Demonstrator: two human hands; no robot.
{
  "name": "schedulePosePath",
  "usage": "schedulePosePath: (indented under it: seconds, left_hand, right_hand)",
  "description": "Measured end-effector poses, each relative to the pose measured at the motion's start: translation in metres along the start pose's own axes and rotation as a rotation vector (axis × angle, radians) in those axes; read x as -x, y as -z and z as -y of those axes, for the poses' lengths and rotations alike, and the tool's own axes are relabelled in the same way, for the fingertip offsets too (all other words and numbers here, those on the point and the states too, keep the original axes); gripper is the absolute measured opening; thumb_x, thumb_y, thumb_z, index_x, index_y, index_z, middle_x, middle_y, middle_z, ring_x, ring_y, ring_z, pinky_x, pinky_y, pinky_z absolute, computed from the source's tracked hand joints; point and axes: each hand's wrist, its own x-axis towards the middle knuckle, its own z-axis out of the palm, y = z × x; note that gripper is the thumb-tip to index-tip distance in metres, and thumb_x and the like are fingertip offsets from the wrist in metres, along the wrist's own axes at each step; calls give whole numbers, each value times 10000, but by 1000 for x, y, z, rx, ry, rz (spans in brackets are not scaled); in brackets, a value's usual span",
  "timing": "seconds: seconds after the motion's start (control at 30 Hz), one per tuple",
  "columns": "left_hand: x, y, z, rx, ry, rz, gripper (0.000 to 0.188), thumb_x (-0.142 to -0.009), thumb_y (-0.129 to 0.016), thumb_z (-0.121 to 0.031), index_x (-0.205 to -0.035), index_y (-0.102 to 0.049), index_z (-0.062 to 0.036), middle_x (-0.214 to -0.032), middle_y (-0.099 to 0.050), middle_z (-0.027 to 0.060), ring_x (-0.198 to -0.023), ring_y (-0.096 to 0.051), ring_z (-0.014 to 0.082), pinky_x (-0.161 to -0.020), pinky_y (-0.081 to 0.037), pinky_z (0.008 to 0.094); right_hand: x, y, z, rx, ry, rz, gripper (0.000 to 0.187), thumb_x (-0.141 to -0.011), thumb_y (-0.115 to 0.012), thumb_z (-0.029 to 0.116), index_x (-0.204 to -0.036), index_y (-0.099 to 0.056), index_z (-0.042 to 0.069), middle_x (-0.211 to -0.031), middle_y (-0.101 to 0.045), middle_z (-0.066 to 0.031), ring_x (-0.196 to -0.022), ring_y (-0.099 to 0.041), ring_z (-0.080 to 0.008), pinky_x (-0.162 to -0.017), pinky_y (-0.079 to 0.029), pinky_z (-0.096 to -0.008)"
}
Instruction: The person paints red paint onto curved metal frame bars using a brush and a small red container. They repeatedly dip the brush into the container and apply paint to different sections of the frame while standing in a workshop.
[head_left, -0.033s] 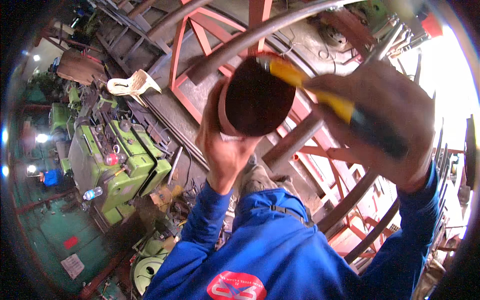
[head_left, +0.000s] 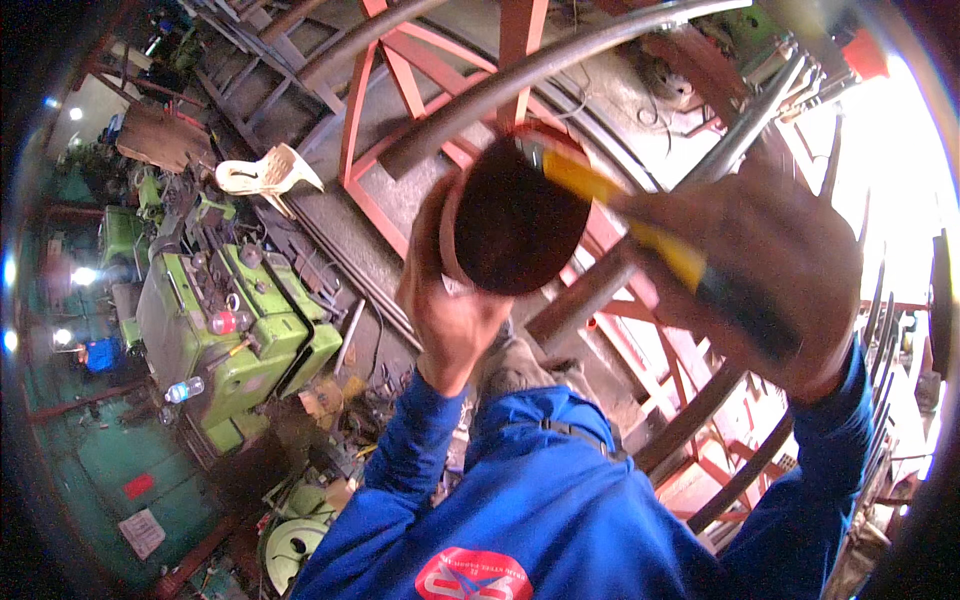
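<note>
A round, open-mouthed piece (head_left: 522,215), dark inside with a reddish-brown rim, is in front of me; whether it is a pipe end or a can, I cannot tell. My left hand (head_left: 450,310) wraps round its left and lower side. In my right hand (head_left: 780,260), blurred by motion, is a slim hand tool (head_left: 672,252) with a yellow and black handle. Its yellow front end, with a short metallic bit, lies at the upper right of the round piece's rim. The tool's exact kind does not show.
A curved steel pipe (head_left: 560,70) crosses beyond my hands, over a red steel frame (head_left: 395,80). More pipes (head_left: 695,420) lie at the right. To the left stand a green machine (head_left: 215,345) with bottles on it and a cream plastic chair (head_left: 270,170).
The round piece and my left hand have dropped slightly. My right hand has shifted a little left and down with the tool, which stays at the rim.
</note>
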Motion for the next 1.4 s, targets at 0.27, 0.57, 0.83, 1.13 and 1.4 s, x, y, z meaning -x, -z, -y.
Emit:
schedulePosePath:
  seconds: [0.27,0.57,0.83,1.13,1.4]
  left_hand:
    - [14,4,34,77,-335,-108,512,-835,-621,-199,-1274,-433,-14,-1259,-520,226,-1161,-511,421,-1008,-333,600]
    - [23,7,45,52,-342,-67,426,-925,-534,-235,-1271,-342,-75,-1175,-562,210,-1145,-519,437,-999,-288,668]
    - [31,5,60,108,-302,-5,490,-918,-530,-262,-1313,-304,-83,-1190,-552,203,-1147,-519,420,-1012,-287,644]
    - [34,9,65,105,-266,49,521,-887,-557,-272,-1315,-328,-82,-1216,-538,191,-1163,-508,397,-1023,-299,600]
    - [29,6,70,98,-243,91,549,-860,-580,-281,-1316,-350,-82,-1239,-526,180,-1177,-498,377,-1033,-310,561]
  right_hand:
    - [31,-20,45,193,44,-35,235,-651,-791,186,-874,-720,203,-783,-663,14,-529,-404,-33,-439,-304,-193]
    - [40,-22,39,112,99,26,288,-667,-761,192,-951,-711,195,-945,-683,-23,-663,-547,-102,-573,-430,-226]
    - [32,-36,27,15,145,-26,245,-673,-755,111,-908,-728,174,-931,-678,-84,-631,-580,-124,-447,-421,-196]
    - [27,-45,19,-67,196,-48,199,-721,-724,120,-919,-723,145,-894,-676,-91,-616,-575,-93,-515,-496,-214]
    - [28,-46,16,-182,179,-23,190,-706,-691,65,-891,-715,98,-907,-676,-139,-642,-593,-119,-579,-509,-211]
